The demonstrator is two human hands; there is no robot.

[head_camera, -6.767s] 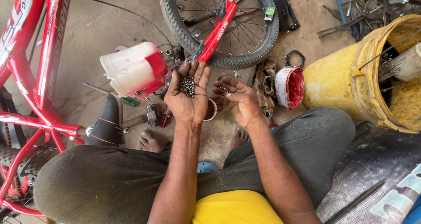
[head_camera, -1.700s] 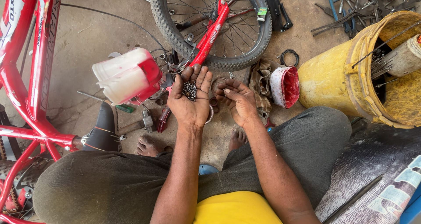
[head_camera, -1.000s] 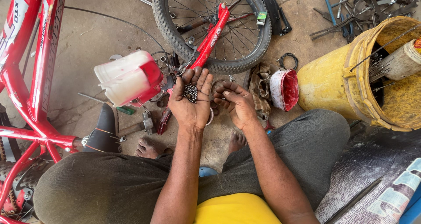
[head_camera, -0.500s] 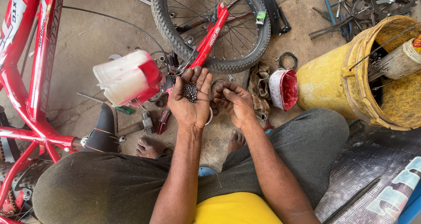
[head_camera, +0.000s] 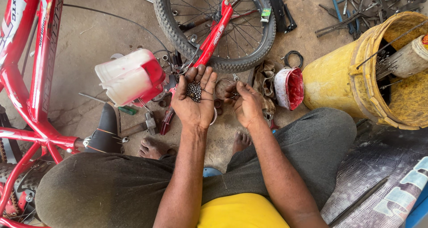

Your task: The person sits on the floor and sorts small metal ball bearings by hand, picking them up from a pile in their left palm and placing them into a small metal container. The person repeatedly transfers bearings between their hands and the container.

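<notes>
My left hand is held palm up, cupping a heap of several small steel bearing balls. A thin metal ring hangs at the side of that hand. My right hand is just to the right of it, with fingertips curled and pinched together near a small metal part; what they pinch is too small to make out. Both hands hover over the concrete floor, in front of a bicycle wheel with a red fork.
A red bicycle frame stands at the left. A white and red plastic container lies beside my left hand and a red-lined tin beside my right. A yellow bucket holds spokes. Tools lie at the back right.
My right hand has drawn closer to the left palm and its fingers have curled in. The left hand stays palm up with the balls in it.
</notes>
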